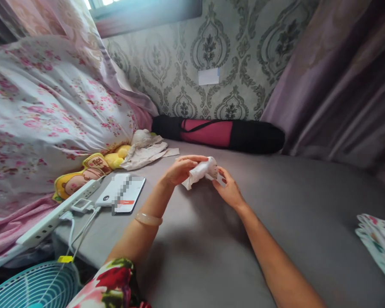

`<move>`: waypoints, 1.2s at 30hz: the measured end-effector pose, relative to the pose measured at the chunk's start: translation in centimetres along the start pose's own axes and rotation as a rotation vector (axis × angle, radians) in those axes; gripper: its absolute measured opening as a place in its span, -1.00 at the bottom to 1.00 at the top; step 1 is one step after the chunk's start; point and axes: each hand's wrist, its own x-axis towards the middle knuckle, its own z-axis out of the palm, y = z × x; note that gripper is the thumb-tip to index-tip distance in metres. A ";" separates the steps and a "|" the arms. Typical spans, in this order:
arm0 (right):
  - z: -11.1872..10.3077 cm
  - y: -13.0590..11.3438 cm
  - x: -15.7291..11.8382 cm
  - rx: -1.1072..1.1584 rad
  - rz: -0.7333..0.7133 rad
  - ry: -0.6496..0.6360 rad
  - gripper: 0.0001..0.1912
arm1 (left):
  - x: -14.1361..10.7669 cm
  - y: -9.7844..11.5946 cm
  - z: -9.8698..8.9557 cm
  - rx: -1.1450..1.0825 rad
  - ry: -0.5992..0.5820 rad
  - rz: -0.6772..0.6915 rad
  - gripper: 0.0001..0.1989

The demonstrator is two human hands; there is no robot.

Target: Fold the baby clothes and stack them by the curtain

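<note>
Just above the grey sheet [192, 239], a small white cloth item [199, 171] with tiny dark dots at its right end is bunched up between my two hands. It may be a sock, but its kind does not show clearly. My left hand [181, 170] grips its left side, the fingers laid over the top and the palm edge hiding part of it. At the dotted right end, my right hand [228, 187] is curled with thumb and fingers at the fabric's edge. A loose flap of the cloth hangs below my left hand.
Left lie a phone-like white device [130, 194], a power strip [60, 209] with cables, a yellow plush toy [80, 179] and crumpled pale clothes [146, 149]. A black-and-pink long bag [208, 132] rests by the wall. Folded fabric [380, 244] lies right; a fan [35, 286] stands lower left.
</note>
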 end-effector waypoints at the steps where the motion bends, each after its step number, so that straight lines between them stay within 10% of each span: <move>1: -0.6 -0.4 0.2 0.042 -0.001 -0.016 -0.51 | -0.1 -0.1 0.7 -0.015 -0.052 -0.013 -0.62; 21: -20.2 -7.3 -2.6 -0.041 0.539 -0.184 -0.67 | 2.1 -6.3 3.9 0.059 -0.375 -0.109 -0.46; 30: -20.5 1.4 -2.3 -0.411 0.618 -0.571 -0.83 | 3.0 -10.3 3.6 0.347 -0.099 -0.267 -0.74; 36: -16.1 0.8 -0.8 -0.400 0.302 -0.319 -0.68 | 2.9 -9.8 4.6 0.319 -0.079 -0.232 -0.72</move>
